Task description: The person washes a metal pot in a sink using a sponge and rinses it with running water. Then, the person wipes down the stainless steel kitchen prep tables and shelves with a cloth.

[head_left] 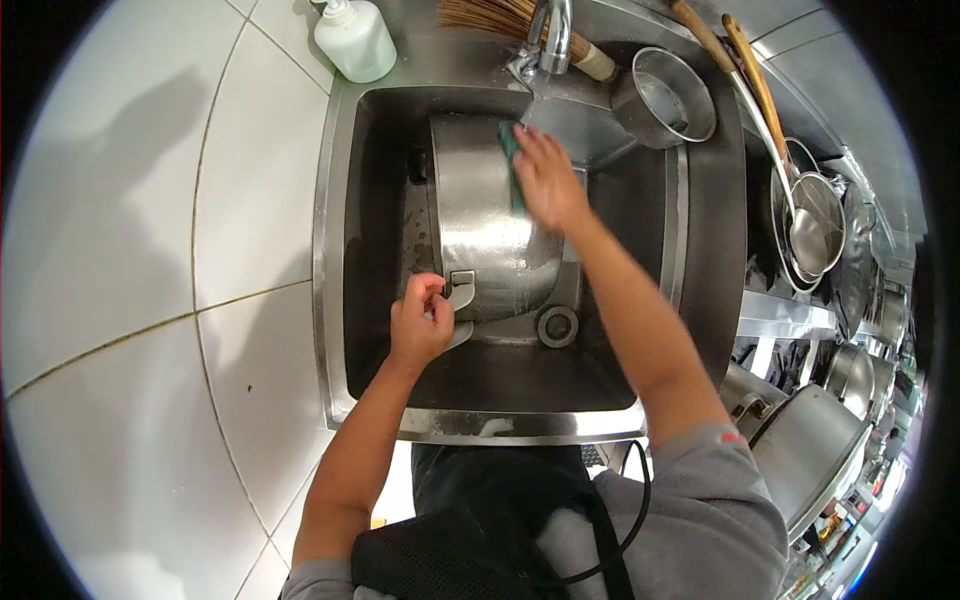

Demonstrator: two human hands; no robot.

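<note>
A large metal pot (pixel 475 205) lies on its side in the steel sink (pixel 520 425), its outer wall wet and shiny. My left hand (pixel 422 318) is closed at the pot's handle (pixel 462 292), near the front left of the pot. On the upper right of the pot wall, my right hand (pixel 545 180) presses a green scouring pad (pixel 512 165) flat, its fingers partly blurred. The drain strainer (pixel 557 326) shows to the right of the pot's lower end.
The faucet (pixel 555 45) and a straw brush (pixel 595 62) are behind the sink. A small metal pot (pixel 665 98) sits at its back right corner. At back left stands a white pump bottle (pixel 356 42). Strainers (pixel 815 215) and a large pot (pixel 810 450) are at right.
</note>
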